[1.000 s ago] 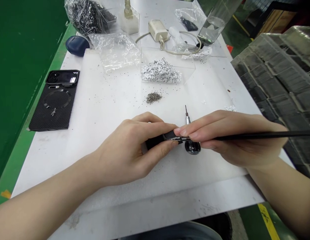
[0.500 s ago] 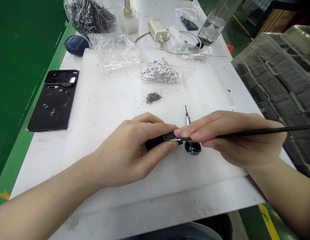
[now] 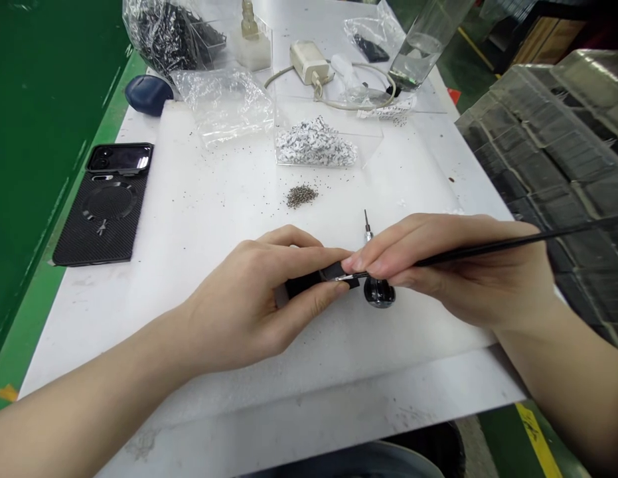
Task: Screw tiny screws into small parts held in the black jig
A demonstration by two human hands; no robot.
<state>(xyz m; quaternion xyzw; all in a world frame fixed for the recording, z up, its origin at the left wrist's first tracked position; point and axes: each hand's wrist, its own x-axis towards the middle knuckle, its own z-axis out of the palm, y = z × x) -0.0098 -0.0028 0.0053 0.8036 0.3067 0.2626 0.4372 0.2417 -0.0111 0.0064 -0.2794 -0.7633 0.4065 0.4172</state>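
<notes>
My left hand (image 3: 269, 295) is closed around a small black block-like part (image 3: 309, 284), whose right end shows between thumb and forefinger. In a pen-like pinch, my right hand (image 3: 453, 269) holds a long thin black tool (image 3: 488, 247) with a silvery tip; its exact kind is unclear. That tip rests at the right end of the black part, close to my left thumb. Beneath my right fingers a small screwdriver (image 3: 380, 293) lies on the white foam mat (image 3: 214, 226), its bit pointing away from me and its middle hidden.
Beyond my hands lies a heap of tiny screws (image 3: 302, 196). Behind it, a clear tray (image 3: 366, 143) holds small white pieces. A phone (image 3: 102, 206) lies at left. Farther back are plastic bags (image 3: 229, 106), a charger (image 3: 309, 63) and a water container (image 3: 418, 60); stacked clear boxes (image 3: 542, 159) fill the right.
My right hand has shifted slightly left, and the rear of its tool has swung up in view. My left hand keeps its hold on the black part. The whole view has drifted a little.
</notes>
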